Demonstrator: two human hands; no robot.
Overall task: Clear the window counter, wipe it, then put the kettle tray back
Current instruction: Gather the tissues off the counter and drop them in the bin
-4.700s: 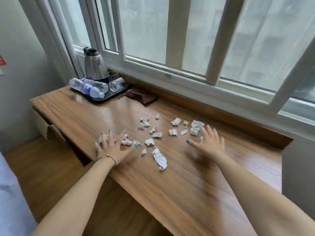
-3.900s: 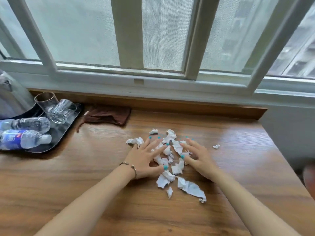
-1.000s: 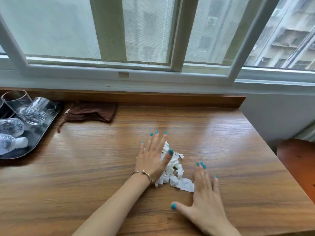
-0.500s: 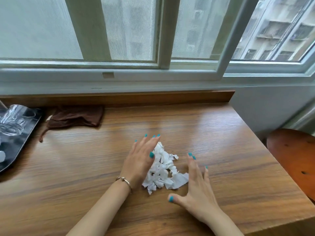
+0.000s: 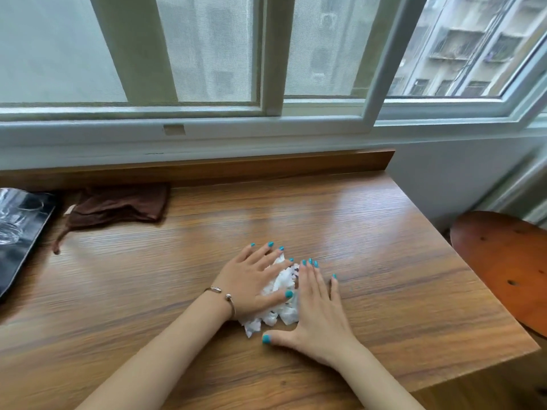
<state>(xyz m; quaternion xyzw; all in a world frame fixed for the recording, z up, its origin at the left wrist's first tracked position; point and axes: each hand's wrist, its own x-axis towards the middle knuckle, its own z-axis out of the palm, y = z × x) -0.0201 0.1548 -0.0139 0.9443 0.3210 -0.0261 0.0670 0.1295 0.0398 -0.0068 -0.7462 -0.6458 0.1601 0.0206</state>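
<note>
A small pile of torn white paper scraps (image 5: 281, 303) lies on the wooden window counter (image 5: 370, 261), squeezed between my two hands. My left hand (image 5: 251, 279) rests on the pile's left side, fingers straight, thumb laid across the scraps. My right hand (image 5: 316, 315) lies flat against the pile's right side, thumb spread toward me under it. The black kettle tray (image 5: 17, 241) shows at the left edge with clear glasses (image 5: 9, 220) on it; the kettle is out of view.
A crumpled brown cloth (image 5: 115, 205) lies by the counter's back ledge, right of the tray. A round wooden stool (image 5: 503, 261) stands off the counter's right end. The window frame (image 5: 266, 125) runs behind the ledge.
My hands have closed in on the scraps from both sides, pressing the loose pile tighter. The view has shifted right, so less of the tray shows.
</note>
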